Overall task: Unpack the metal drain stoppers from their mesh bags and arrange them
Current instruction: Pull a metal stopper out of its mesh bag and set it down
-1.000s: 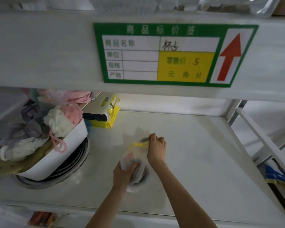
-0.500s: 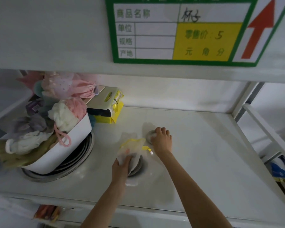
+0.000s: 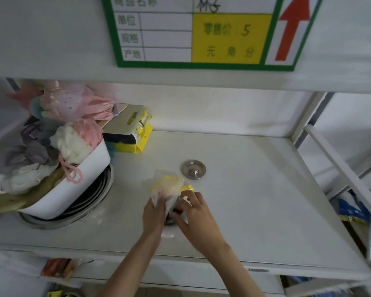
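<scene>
1. You have one bare metal drain stopper point(image 3: 193, 169) lying flat on the white shelf point(image 3: 255, 189), just beyond your hands.
2. Your left hand point(image 3: 153, 213) is clenched on one mesh bag point(image 3: 166, 187) with yellow trim, holding it above the shelf.
3. Your right hand point(image 3: 196, 217) pinches the same bag's lower right side; a dark metal piece shows between both hands, too hidden to identify.
4. At the left, one white tub point(image 3: 77, 185) of bath puffs rests on stacked metal basins point(image 3: 90, 202).
5. One price label point(image 3: 201, 33) hangs above.
</scene>
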`<state>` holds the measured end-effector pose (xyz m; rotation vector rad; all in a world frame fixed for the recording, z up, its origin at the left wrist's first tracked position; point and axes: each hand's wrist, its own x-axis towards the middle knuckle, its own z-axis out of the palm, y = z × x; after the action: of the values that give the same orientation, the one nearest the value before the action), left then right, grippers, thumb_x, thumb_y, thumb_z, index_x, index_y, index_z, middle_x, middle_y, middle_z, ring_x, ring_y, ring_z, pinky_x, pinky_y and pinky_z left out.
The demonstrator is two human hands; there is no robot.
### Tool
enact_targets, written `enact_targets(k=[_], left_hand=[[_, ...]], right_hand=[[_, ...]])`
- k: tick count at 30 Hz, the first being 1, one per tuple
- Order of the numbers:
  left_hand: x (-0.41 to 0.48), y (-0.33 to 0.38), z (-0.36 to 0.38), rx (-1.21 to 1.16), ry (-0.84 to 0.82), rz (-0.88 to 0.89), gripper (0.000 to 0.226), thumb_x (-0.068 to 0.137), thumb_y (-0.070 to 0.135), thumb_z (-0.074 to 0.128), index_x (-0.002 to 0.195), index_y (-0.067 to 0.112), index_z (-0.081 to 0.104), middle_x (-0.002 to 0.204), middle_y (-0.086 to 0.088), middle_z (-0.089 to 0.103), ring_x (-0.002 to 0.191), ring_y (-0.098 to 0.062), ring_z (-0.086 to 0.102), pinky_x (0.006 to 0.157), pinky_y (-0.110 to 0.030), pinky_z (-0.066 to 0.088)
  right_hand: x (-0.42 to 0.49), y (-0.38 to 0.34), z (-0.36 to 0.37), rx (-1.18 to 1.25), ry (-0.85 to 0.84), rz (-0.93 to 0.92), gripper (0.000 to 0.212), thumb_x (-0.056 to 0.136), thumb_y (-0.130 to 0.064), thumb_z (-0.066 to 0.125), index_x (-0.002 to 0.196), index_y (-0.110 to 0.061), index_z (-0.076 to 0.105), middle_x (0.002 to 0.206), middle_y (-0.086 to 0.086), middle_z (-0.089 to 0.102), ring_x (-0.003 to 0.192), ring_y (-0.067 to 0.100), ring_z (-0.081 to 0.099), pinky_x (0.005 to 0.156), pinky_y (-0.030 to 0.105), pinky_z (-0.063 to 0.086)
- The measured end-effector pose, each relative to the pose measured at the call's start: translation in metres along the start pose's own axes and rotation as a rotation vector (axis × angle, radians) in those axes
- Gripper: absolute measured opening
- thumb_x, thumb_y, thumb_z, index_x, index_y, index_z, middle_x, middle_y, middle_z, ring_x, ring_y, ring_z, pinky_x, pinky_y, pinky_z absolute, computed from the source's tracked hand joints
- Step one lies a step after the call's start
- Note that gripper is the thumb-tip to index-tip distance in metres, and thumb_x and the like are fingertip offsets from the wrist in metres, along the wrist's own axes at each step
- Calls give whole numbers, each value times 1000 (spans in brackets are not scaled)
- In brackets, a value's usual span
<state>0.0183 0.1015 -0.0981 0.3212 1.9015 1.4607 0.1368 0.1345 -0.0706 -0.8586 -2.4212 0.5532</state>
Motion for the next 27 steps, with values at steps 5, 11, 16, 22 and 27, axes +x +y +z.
enact_targets(k=[5,11,16,22,27], left_hand=[[-1,-10,8,42,-14,27,37,80,56,54,109,34,63,111,-2,70,101,-23,65,93,-50,51],[-11,-2,7,-120,45,-58,23,85,44,60,95,24,66,86,-3,69,81,-24,67,73,-40,56],[-15,-1,7,-227,81,-87,31,94,35,47,106,9,59,83,-7,65,77,-27,65,64,-32,51],[-14,-2,9,-275,115,-173,44,94,36,45,118,0,56,110,-21,64,95,-35,63,86,-42,51],[-16,-6,13,-289,130,-216,39,95,30,47,120,1,53,108,-18,57,93,-32,57,86,-40,47]], right_hand=[[7,-7,5,10,-158,191,24,84,-15,55,107,-9,52,107,8,58,95,29,43,84,41,45],[16,-7,8,176,-204,341,15,77,-1,54,91,-4,59,111,9,44,89,36,51,78,38,47],[6,-7,8,270,-182,308,31,84,-2,50,113,-15,53,116,6,41,89,32,55,76,37,48],[0,-5,10,316,-77,238,38,85,-4,51,116,-25,45,122,-4,43,94,27,52,82,42,49],[-5,0,15,392,10,292,36,86,-1,51,115,-20,45,124,-7,41,100,25,54,87,37,50]])
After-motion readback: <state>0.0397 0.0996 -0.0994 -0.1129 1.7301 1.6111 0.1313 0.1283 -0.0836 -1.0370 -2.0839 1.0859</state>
